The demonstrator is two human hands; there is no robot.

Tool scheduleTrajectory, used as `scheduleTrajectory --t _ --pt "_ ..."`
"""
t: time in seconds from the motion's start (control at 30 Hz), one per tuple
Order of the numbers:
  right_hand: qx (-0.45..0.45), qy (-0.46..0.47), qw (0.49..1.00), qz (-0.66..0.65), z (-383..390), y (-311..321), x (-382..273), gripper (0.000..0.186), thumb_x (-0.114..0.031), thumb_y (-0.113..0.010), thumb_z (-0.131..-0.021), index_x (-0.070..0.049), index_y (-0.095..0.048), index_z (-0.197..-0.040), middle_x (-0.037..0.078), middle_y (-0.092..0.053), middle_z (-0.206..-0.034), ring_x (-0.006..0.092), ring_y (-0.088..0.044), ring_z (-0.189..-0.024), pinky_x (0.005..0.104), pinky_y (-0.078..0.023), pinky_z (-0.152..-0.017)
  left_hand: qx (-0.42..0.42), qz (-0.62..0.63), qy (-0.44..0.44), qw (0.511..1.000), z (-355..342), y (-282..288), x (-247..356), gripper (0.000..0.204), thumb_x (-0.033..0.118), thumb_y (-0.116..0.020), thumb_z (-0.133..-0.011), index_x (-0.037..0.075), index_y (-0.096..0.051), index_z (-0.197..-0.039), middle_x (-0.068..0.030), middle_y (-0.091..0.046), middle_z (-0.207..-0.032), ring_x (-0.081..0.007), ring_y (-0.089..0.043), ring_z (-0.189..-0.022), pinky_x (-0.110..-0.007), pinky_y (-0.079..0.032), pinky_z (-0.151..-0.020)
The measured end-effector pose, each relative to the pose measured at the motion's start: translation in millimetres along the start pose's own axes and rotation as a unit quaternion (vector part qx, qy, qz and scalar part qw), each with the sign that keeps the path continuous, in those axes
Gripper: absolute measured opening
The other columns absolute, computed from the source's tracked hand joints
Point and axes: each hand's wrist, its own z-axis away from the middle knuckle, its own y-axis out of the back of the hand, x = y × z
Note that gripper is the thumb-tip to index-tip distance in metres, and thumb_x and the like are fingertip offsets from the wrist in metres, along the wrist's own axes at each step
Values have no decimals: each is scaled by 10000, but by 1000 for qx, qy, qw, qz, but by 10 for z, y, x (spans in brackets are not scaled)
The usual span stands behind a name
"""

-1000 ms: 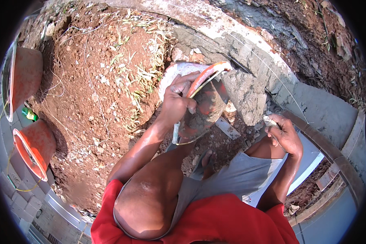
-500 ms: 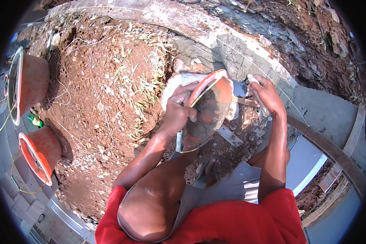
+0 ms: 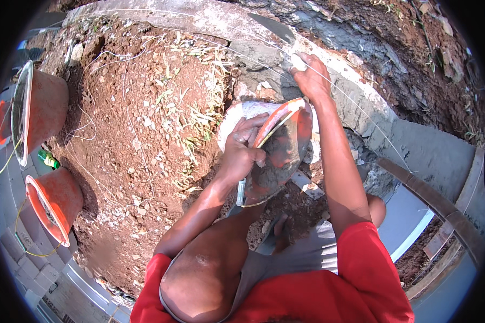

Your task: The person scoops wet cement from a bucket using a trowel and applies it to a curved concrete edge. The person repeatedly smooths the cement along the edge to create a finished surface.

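Note:
My left hand grips the rim of an orange bucket, which tilts toward me. Grey wet mortar coats its inside, and a wire handle with a pale sleeve hangs at its near side. A pale rounded surface shows behind the bucket. My right hand is closed around the light handle of a trowel. The trowel's dark flat blade points up and left over the curved concrete wall top. Wet grey mortar covers part of the wall beside my right hand.
A string stretches along the wall top. At the left lie a large orange bucket, a smaller one and a green bottle. Reddish soil with stones and loose wires fills the left. A brown curved edging runs at the right.
My right hand has moved up and left from right of the bucket to the wall, and the trowel blade now shows over the wall top. My left hand still holds the bucket.

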Motion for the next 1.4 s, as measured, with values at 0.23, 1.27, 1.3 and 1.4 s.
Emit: scheduleTrajectory --t 0.23,1.27,1.3,1.4 --pt "-202 -64 977 -26 16 486 -71 572 -465 -751 -892 26 -762 -1186 270 -753 -1161 354 -746 -1079 451 -560 -938 14 4 23 1000 -14 10 -35 749 -106 -665 -560 29 -741 -1293 -138 -613 -1486 -281 -507 -1382 -359 -397 -1168" --pt "-207 -19 978 -22 2705 566 196 309 -208 -666 -939 38 -704 -1123 311 -712 -947 493 -701 -897 542 -559 -795 -119 -188 -79 972 -123 -70 14 637 -2 -674 -583 29 -762 -1213 -124 -682 -1439 -207 -513 -1476 -452 -72 -1344" --pt "-211 -22 977 -29 2755 708 180 313 -206 -686 -932 38 -695 -1129 319 -698 -916 497 -691 -865 541 -554 -758 -120 -196 -86 969 -92 -58 -6 643 4 -669 -584 29 -763 -1219 -123 -683 -1438 -210 -511 -1478 -453 -74 -1344" --pt "-256 -111 955 -104 2638 1066 89 387 -350 -660 -1005 0 -711 -1163 264 -697 -875 425 -690 -751 491 -561 -699 -113 -213 -91 966 -79 -75 19 659 -2 -670 -575 37 -763 -1226 -135 -683 -1437 -214 -514 -1477 -455 -81 -1344"
